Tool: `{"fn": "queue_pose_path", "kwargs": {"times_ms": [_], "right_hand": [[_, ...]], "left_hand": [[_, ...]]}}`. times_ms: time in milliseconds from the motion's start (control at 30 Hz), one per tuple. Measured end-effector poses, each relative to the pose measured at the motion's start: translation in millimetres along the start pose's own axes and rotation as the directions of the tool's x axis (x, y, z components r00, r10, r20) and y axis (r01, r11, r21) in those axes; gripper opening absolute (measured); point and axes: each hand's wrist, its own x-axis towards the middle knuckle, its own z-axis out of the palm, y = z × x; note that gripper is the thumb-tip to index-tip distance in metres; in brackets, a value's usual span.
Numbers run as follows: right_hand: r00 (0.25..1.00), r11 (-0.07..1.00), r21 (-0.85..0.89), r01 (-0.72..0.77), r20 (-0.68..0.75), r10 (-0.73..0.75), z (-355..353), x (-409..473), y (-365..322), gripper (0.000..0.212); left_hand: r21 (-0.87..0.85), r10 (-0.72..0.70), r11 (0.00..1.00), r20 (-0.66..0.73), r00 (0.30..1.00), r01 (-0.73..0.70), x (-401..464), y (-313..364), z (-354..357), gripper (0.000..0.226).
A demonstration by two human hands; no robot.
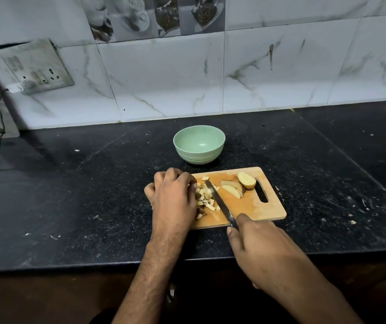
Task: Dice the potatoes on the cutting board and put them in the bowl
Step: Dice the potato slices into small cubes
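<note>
1. my left hand [174, 190] rests at the left end of the cutting board [257, 206], knuckles up, fingers curled down against the pile of diced potato [207, 198]. i cannot tell whether the fingertips pinch any pieces; they are hidden under the hand.
2. my left forearm runs straight up from the bottom of the view, crossing the front edge of the counter [82, 195].
3. my right hand [257, 249] is wrapped closed around the handle of the knife [220, 203], forefinger lying forward along the top near the blade's base.
4. the blade slants away from me and to the left, its tip at the far side of the diced pile, its flank just beside the cubes.
5. uncut potato wedges [233, 188] and a potato half [247, 180] lie on the board to the right of the blade, near the handle slot.
6. the green bowl [199, 148] stands on the counter just beyond the board, holding no potato.
7. a wall socket [35, 69] sits on the tiled wall at far left.
</note>
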Motion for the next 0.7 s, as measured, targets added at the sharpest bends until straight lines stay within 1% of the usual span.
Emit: {"fn": "queue_pose_path", "kwargs": {"times_ms": [100, 233, 400, 500, 567, 700], "right_hand": [[0.999, 1.0, -0.009, 0.015, -0.031, -0.015, -4, -3, -2, 0.027], [0.996, 0.998, -0.047, -0.044, -0.082, 0.04, -3, -3, 3, 0.028], [0.993, 0.994, -0.062, -0.09, -0.082, 0.085, -7, -4, 11, 0.024], [0.994, 0.995, -0.049, -0.089, -0.066, 0.086, -7, -5, 16, 0.024], [0.996, 0.997, -0.022, -0.077, -0.037, 0.076, -8, -6, 18, 0.024], [0.999, 0.998, 0.039, -0.047, 0.02, 0.046, -10, -10, 22, 0.025]], "left_hand": [[-0.043, 0.01, 0.999, 0.009, 1.0, -0.009, -2, -1, 2, 0.015], [-0.097, 0.066, 0.993, 0.014, 0.998, -0.064, -6, 6, 7, 0.022], [-0.105, 0.137, 0.986, 0.046, 0.99, -0.131, -11, 17, 11, 0.025], [-0.126, 0.187, 0.976, 0.063, 0.98, -0.178, -13, 22, 12, 0.026], [-0.119, 0.173, 0.979, 0.051, 0.984, -0.166, -12, 24, 12, 0.022], [-0.064, 0.1, 0.993, 0.038, 0.994, -0.097, -9, 18, 11, 0.018]]}}
